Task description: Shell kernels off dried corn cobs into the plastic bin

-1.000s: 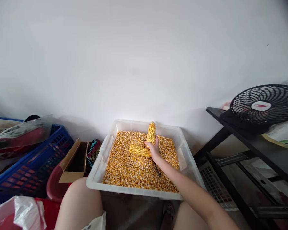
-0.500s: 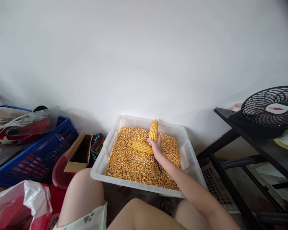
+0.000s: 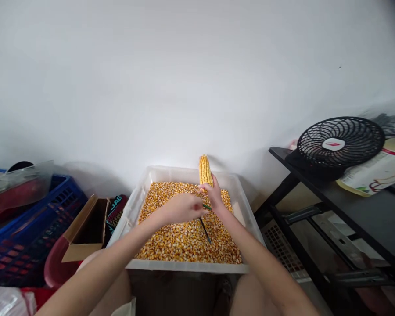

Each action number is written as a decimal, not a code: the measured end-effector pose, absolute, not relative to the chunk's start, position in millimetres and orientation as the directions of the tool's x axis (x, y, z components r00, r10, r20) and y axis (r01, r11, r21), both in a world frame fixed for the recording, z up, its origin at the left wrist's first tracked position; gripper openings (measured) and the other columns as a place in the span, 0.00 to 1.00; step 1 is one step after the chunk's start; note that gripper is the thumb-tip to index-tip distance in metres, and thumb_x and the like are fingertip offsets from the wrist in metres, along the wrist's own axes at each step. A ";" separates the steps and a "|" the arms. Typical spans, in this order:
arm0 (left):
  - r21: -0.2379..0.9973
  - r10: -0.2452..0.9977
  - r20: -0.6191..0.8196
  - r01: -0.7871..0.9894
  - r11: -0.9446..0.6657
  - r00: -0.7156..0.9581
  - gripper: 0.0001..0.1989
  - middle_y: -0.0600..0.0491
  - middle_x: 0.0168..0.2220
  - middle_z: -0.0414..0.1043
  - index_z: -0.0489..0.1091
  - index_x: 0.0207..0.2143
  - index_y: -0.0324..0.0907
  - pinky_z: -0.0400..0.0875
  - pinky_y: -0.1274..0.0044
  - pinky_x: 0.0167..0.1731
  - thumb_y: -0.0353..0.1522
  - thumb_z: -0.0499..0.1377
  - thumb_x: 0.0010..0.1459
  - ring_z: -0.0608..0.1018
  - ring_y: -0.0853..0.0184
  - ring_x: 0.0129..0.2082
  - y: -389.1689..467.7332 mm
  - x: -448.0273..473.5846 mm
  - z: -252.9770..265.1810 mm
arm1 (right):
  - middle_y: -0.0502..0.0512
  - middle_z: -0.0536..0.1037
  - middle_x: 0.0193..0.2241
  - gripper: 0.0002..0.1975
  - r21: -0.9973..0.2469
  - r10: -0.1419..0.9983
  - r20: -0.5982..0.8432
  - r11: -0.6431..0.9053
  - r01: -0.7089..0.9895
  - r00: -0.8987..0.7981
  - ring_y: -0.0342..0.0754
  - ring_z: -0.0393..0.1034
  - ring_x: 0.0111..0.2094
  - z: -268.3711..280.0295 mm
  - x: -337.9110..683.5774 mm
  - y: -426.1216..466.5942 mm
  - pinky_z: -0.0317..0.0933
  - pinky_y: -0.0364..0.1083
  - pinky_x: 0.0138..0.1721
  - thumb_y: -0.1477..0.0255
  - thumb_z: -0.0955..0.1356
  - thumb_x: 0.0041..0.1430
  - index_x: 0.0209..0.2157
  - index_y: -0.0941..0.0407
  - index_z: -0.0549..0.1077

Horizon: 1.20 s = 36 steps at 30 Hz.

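Note:
An upright yellow corn cob (image 3: 205, 170) is gripped low by my right hand (image 3: 214, 195), above a clear plastic bin (image 3: 184, 266) of loose corn kernels (image 3: 174, 243). Close on its left, my left hand (image 3: 184, 207) is closed, its back toward me. A thin dark-shafted tool (image 3: 205, 230), like a screwdriver, runs down from under the left fist, tip over the kernels; its upper end is hidden in the fingers. A small green piece (image 3: 206, 206) shows between both hands. No second cob shows; my left hand covers that spot.
A black fan (image 3: 339, 142) sits on a black shelf stand (image 3: 342, 210) at right. To the left are an open cardboard box (image 3: 82, 228), a reddish basin (image 3: 54, 263) and a blue basket (image 3: 29, 237). A white wall (image 3: 184, 87) rises behind the bin.
My left hand has come in from the left beside my right hand, over where a second cob lay. The right hand still holds its cob upright. The view has turned slightly right.

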<state>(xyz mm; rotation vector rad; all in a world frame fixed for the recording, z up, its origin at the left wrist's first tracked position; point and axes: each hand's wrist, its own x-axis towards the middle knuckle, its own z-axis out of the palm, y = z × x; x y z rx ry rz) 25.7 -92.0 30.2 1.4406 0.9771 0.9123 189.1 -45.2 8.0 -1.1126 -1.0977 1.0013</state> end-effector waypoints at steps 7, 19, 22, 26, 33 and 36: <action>0.287 0.799 -0.113 0.790 -0.543 0.590 0.24 0.39 0.45 0.72 0.70 0.41 0.42 0.63 0.64 0.45 0.37 0.69 0.38 0.72 0.47 0.46 -44.0 2.1 -20.0 | 0.56 0.70 0.50 0.36 -0.988 0.959 0.133 0.149 -0.046 0.250 0.49 0.69 0.39 -0.6 196.2 -34.2 0.65 0.43 0.32 0.70 0.65 0.44 0.59 0.51 0.57; 0.978 0.978 -0.150 -0.125 0.169 0.148 0.21 0.45 0.37 0.75 0.70 0.38 0.41 0.70 0.70 0.39 0.48 0.53 0.56 0.76 0.57 0.40 0.1 4.2 8.1 | 0.52 0.69 0.52 0.35 -0.962 0.962 0.253 0.261 0.074 -0.106 0.50 0.65 0.50 1.0 147.0 -51.7 0.60 0.48 0.51 0.68 0.72 0.43 0.56 0.49 0.62; 0.814 0.962 -0.233 -0.512 0.274 0.145 0.18 0.48 0.28 0.74 0.69 0.39 0.40 0.72 0.74 0.29 0.44 0.56 0.55 0.77 0.64 0.27 -1.6 21.5 15.6 | 0.53 0.73 0.44 0.25 -0.968 0.955 0.215 0.237 0.088 -0.207 0.47 0.70 0.41 -0.3 143.1 -46.6 0.64 0.47 0.42 0.59 0.66 0.54 0.53 0.50 0.62; 0.724 0.965 -0.243 -0.643 0.251 0.102 0.21 0.53 0.23 0.71 0.67 0.43 0.40 0.72 0.77 0.23 0.45 0.58 0.54 0.75 0.68 0.20 -10.5 20.4 16.2 | 0.51 0.74 0.28 0.17 -0.798 0.987 0.089 0.150 0.584 -0.132 0.47 0.70 0.31 -5.9 183.6 -27.3 0.61 0.44 0.33 0.58 0.56 0.63 0.42 0.53 0.68; 0.714 0.952 -0.211 -0.629 0.305 0.222 0.26 0.54 0.23 0.70 0.68 0.46 0.39 0.72 0.76 0.22 0.50 0.54 0.55 0.74 0.68 0.20 -26.2 22.6 12.6 | 0.57 0.78 0.32 0.12 -0.196 0.924 -0.358 0.063 0.978 -0.132 0.54 0.73 0.35 -50.5 232.9 -18.1 0.59 0.44 0.32 0.76 0.70 0.42 0.33 0.55 0.74; 0.705 0.939 -0.247 -0.621 0.343 0.239 0.24 0.53 0.24 0.70 0.68 0.44 0.38 0.72 0.76 0.22 0.49 0.54 0.56 0.75 0.68 0.20 -28.8 26.3 11.6 | 0.58 0.78 0.36 0.15 -0.166 0.932 -0.351 0.032 0.986 -0.089 0.53 0.73 0.38 -61.8 227.4 -17.4 0.59 0.44 0.34 0.76 0.69 0.45 0.38 0.55 0.73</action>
